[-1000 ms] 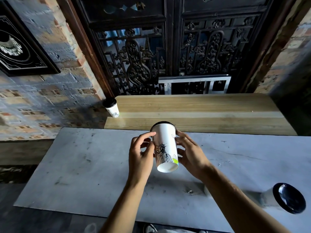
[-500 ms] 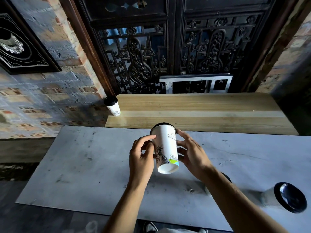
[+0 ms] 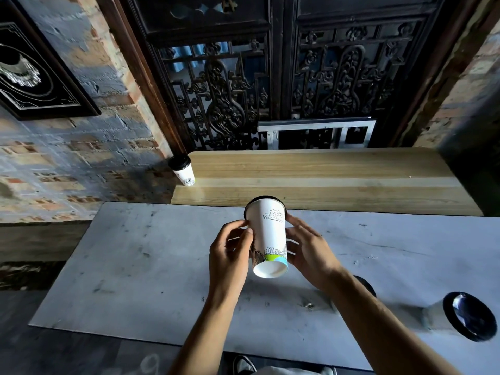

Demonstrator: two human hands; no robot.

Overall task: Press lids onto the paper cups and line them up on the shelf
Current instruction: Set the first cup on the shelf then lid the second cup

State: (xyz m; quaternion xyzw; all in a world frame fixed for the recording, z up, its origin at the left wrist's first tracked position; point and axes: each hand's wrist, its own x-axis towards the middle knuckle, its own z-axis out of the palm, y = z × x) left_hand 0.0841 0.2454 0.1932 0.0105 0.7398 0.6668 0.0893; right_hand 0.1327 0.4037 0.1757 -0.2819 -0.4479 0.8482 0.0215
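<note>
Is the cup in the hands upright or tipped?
Tipped. The cup shows its white bottom toward the camera, and its black lid points away, toward the wooden shelf.

Scene dim overall; daylight enters through the gaps in the carved lattice door (image 3: 270, 85) at the back, leaving the wooden shelf (image 3: 324, 180) and grey table top (image 3: 135, 266) moderately lit while the right wall falls into deep shadow. Forearms cast soft shadows on the table toward the viewer, and the black lid (image 3: 469, 316) at lower right shows a blue-white glare patch. Wide-angle distortion bends the walls and door frame outward at the edges; the corners look soft and smeared, the centre sharp.
</note>
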